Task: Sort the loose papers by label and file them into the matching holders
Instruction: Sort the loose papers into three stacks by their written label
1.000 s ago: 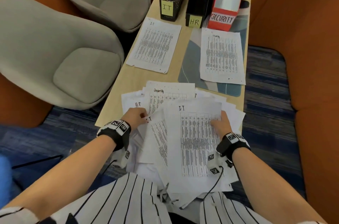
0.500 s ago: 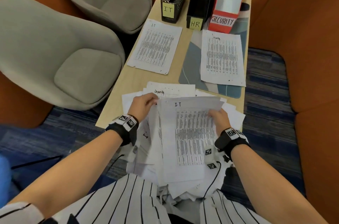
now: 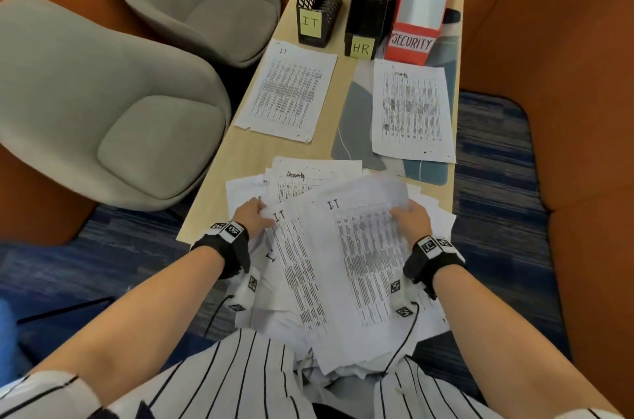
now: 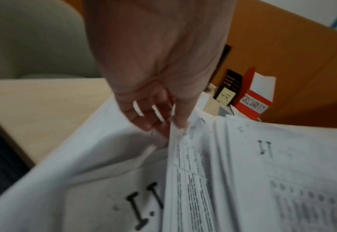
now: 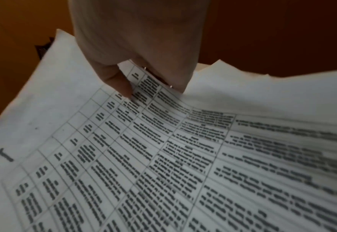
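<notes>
A loose pile of printed papers [image 3: 308, 185] covers the near end of the table and spills onto my lap. My right hand [image 3: 410, 217] pinches the right edge of a sheet marked IT [image 3: 363, 247], thumb on top, as the right wrist view shows [image 5: 143, 81]. My left hand [image 3: 254, 216] grips the left edge of a raised bundle of IT sheets [image 4: 183, 157], fingers under and thumb on the edge. Farther back lie a sorted IT sheet [image 3: 288, 96] and a Security sheet [image 3: 411, 109]. Behind them stand the IT holder [image 3: 314, 20], HR holder [image 3: 363, 41] and red Security holder [image 3: 415, 37].
Two grey chairs [image 3: 113, 102] stand left of the narrow wooden table [image 3: 240, 150]. An orange wall [image 3: 566, 75] closes the right side. A grey-blue mat [image 3: 353, 116] lies under the Security sheet. Blue carpet [image 3: 490, 212] shows on both sides.
Both hands have lifted the IT sheets off the pile and drawn them a little toward me; the left hand moved from the pile's left side to the bundle's edge.
</notes>
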{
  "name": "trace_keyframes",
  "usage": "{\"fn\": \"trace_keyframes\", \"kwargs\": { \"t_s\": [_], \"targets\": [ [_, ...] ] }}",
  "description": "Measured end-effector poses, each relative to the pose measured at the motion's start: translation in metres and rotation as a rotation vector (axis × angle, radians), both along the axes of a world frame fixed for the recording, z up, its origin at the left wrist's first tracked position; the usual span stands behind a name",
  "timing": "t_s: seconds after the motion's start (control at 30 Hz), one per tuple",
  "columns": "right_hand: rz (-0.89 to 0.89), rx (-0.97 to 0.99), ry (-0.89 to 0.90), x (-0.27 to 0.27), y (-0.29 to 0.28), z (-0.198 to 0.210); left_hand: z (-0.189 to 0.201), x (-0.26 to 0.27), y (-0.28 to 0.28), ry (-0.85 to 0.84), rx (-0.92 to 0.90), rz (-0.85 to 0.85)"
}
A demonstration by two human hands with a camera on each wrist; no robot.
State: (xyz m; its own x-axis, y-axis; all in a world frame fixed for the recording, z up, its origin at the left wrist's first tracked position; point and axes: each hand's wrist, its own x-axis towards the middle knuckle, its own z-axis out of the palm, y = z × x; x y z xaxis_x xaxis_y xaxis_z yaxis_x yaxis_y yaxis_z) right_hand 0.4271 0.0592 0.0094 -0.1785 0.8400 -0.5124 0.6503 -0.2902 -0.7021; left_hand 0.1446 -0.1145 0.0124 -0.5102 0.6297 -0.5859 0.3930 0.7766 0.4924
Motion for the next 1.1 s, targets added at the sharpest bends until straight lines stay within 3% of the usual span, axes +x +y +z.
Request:
{"fn": "trace_keyframes", "kwargs": {
  "t_s": [0.07, 0.13, 0.23, 0.3, 0.33, 0.4, 0.47, 0.5, 0.57, 0.67, 0.77, 0.87, 0.93, 1.0, 1.1],
  "targets": [
    [0.009, -0.037, 0.064, -0.012, -0.008, 0.0, 0.005, 0.011, 0.002, -0.08, 0.202, 0.059],
    [0.036, -0.087, 0.145, -0.023, -0.015, 0.002, 0.014, 0.02, 0.008, -0.293, 0.336, 0.14],
    [0.052, -0.062, 0.185, -0.037, -0.014, 0.006, 0.033, 0.026, 0.02, -0.566, 0.429, 0.433],
    [-0.015, 0.003, 0.177, -0.044, -0.007, 0.011, 0.047, 0.028, 0.024, -0.77, 0.479, 0.676],
    [-0.079, 0.021, 0.195, -0.048, -0.003, 0.016, 0.05, 0.029, 0.025, -0.829, 0.48, 0.701],
    [-0.211, 0.013, 0.282, -0.057, 0.004, 0.023, 0.056, 0.036, 0.025, -0.714, 0.396, 0.493],
    [-0.282, -0.058, 0.394, -0.068, 0.009, 0.032, 0.051, 0.043, 0.025, -0.387, 0.366, 0.213],
    [-0.254, -0.117, 0.46, -0.072, 0.01, 0.035, 0.047, 0.042, 0.029, -0.291, 0.432, 0.182],
    [-0.068, -0.253, 0.507, -0.075, 0.008, 0.043, 0.05, 0.034, 0.036, -0.241, 0.599, 0.302],
    [0.109, -0.379, 0.502, -0.076, 0.002, 0.06, 0.07, 0.017, 0.051, -0.347, 0.777, 0.439],
    [0.049, -0.243, 0.632, -0.089, 0.003, 0.092, 0.089, 0.007, 0.072, -0.289, 0.854, 0.335],
    [0.029, -0.088, 0.7, -0.102, 0.012, 0.115, 0.109, -0.011, 0.091, -0.117, 1.061, 0.482],
    [0.084, -0.084, 0.675, -0.104, 0.015, 0.112, 0.112, -0.025, 0.095, -0.094, 1.119, 0.505],
    [0.147, -0.107, 0.555, -0.105, 0.016, 0.084, 0.094, -0.03, 0.094, -0.16, 0.972, 0.439],
    [0.246, -0.17, 0.281, -0.114, 0.008, 0.047, 0.039, -0.03, 0.088, -0.241, 0.486, 0.298]
  ]
}}
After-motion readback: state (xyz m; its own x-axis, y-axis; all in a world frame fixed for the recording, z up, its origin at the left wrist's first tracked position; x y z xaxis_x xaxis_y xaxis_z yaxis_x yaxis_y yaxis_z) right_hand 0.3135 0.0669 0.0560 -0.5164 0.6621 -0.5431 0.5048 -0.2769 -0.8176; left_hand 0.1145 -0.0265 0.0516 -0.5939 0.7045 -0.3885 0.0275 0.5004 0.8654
